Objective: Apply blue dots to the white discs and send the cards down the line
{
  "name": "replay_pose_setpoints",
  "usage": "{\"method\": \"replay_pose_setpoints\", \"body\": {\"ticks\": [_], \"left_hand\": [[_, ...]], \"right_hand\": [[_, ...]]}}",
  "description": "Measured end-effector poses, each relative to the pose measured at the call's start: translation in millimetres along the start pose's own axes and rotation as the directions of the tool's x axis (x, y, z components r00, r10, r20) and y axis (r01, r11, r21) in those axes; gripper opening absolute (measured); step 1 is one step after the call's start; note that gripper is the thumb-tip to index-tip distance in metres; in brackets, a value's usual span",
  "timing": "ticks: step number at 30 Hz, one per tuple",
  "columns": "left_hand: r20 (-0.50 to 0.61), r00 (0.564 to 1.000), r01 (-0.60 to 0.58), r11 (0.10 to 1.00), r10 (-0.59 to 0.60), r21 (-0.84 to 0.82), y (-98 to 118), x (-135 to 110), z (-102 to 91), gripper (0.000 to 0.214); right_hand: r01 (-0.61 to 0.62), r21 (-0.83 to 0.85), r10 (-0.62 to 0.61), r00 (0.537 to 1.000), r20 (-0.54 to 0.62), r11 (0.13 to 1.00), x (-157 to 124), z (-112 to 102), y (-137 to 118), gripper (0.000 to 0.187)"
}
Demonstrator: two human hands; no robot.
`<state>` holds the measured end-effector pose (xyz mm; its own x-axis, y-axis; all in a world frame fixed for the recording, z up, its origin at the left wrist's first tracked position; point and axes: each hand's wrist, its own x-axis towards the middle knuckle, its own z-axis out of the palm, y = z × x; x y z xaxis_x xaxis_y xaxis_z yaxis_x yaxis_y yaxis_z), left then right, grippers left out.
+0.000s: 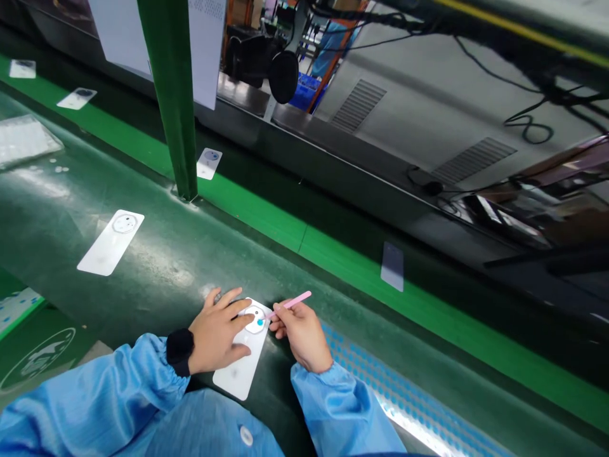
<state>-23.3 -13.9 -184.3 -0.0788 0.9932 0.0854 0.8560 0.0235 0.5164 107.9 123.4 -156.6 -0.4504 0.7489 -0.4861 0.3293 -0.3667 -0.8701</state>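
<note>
A white phone back cover (240,374) with a round camera area lies on the green bench right in front of me. My left hand (221,330) rests flat across it, fingers spread, their tips by the camera ring. In my right hand (304,333) a thin pink stick, like tweezers (299,298), is pinched between thumb and fingers. Its tip reaches the camera area, beside a small blue dot (260,322). Whether the tip touches the dot I cannot tell. Another white back cover (107,251) lies to the left on the bench.
Beyond the bench edge runs a green conveyor belt (280,222) carrying several white covers. A green post (178,127) stands between bench and belt. Sheets of blue dots (394,387) lie at my right, and a stack of clear plastic (23,139) sits far left.
</note>
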Motion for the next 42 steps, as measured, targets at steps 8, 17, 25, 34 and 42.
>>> {"method": "replay_pose_setpoints", "body": {"ticks": [8, 17, 25, 34, 42], "left_hand": [[-0.009, 1.000, -0.014, 1.000, 0.014, 0.022, 1, -1, -1.2, 0.051], [-0.052, 0.998, -0.033, 0.999, 0.034, 0.033, -1, -2, 1.7, 0.052], [-0.102, 0.993, -0.049, 0.998, 0.052, 0.024, -1, -2, 2.7, 0.051], [-0.105, 0.993, -0.053, 0.998, 0.055, 0.019, -1, -2, 3.0, 0.051], [-0.110, 0.993, -0.043, 0.999, 0.045, 0.022, 0, -1, 2.0, 0.051]], "right_hand": [[-0.024, -0.016, 0.024, 1.000, 0.013, 1.000, 2, -1, -2, 0.041], [-0.047, -0.038, 0.047, 0.999, 0.007, 0.998, 4, 1, -6, 0.039], [-0.045, -0.114, 0.050, 0.998, 0.038, 0.992, 10, 0, -6, 0.030], [-0.048, -0.126, 0.053, 0.998, 0.038, 0.991, 10, 0, -5, 0.026], [-0.006, -0.133, 0.011, 0.999, 0.037, 0.991, 10, -1, 1, 0.032]]}}
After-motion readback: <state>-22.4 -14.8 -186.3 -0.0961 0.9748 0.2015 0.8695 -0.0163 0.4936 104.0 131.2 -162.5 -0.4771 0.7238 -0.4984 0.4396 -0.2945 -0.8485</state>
